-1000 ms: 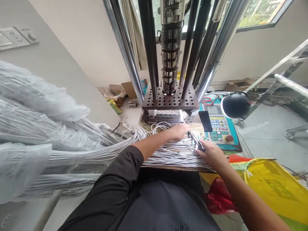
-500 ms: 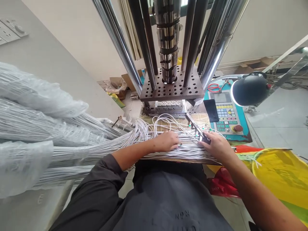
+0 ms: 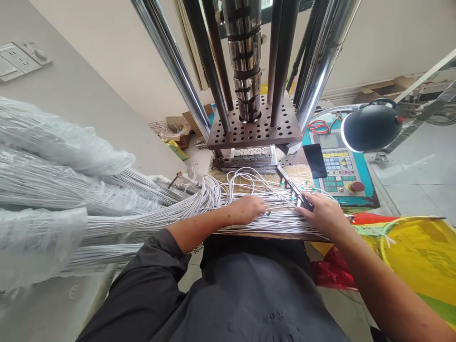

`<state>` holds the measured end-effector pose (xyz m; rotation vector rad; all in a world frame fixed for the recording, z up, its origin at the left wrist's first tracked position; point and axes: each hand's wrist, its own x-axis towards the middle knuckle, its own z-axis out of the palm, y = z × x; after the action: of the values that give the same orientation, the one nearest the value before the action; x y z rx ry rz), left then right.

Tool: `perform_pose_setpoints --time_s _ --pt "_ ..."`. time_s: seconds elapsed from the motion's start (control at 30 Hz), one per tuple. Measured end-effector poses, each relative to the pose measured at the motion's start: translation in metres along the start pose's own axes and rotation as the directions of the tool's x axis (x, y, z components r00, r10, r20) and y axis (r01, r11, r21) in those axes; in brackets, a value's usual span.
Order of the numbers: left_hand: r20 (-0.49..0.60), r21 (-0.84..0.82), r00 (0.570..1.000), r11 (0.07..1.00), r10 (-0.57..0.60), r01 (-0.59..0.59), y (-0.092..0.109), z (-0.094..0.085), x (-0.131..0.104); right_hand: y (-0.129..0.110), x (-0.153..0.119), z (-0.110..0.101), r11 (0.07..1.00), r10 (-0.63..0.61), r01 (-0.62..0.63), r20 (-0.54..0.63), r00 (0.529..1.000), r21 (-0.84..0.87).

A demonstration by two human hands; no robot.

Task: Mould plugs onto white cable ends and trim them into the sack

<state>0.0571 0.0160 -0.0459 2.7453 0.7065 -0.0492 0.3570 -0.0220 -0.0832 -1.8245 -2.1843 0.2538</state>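
White cables [image 3: 192,206] run from the left across the board in front of me. My left hand [image 3: 248,209] is closed over them, pinching a cable whose small green end [image 3: 268,213] sticks out by its fingertips. My right hand [image 3: 325,213] grips the lower end of a dark metal caliper [image 3: 290,183], which slants up and left towards the press base. More green cable ends lie around the caliper. Loops of white cable [image 3: 237,178] rise behind my left hand.
A press with a perforated plate [image 3: 254,135] stands ahead. To its right are a control panel [image 3: 342,168], a black phone [image 3: 315,161], red-handled scissors [image 3: 318,126] and a black lamp [image 3: 372,127]. Plastic-wrapped bundles [image 3: 60,142] fill the left; a yellow bag [image 3: 420,256] sits at the right.
The view has shifted slightly. Both hands keep nearly the same places over the cables, with the caliper still in my right hand.
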Motion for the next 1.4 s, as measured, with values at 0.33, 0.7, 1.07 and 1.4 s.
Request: perform_pose_setpoints --time_s 0.33,0.7,1.07,1.4 --pt "-0.341 -0.194 0.917 0.97 -0.205 0.145 -0.004 -0.009 0.06 0.002 -0.001 0.005 1.0 -0.02 0.02 -0.038 0.999 0.021" --pt "-0.245 0.065 0.952 0.976 -0.185 0.206 -0.007 0.009 0.093 0.0 -0.003 0.007 0.999 -0.023 0.025 -0.058 0.998 0.036" --pt "-0.274 0.015 0.94 0.976 -0.205 0.217 -0.012 0.015 0.097 -0.001 -0.004 0.006 0.999 -0.024 0.027 -0.068 0.997 0.047" --pt "-0.329 0.022 0.918 0.97 -0.221 0.241 -0.012 0.021 0.096 -0.001 -0.004 0.006 0.999 -0.028 0.031 -0.07 0.997 0.038"
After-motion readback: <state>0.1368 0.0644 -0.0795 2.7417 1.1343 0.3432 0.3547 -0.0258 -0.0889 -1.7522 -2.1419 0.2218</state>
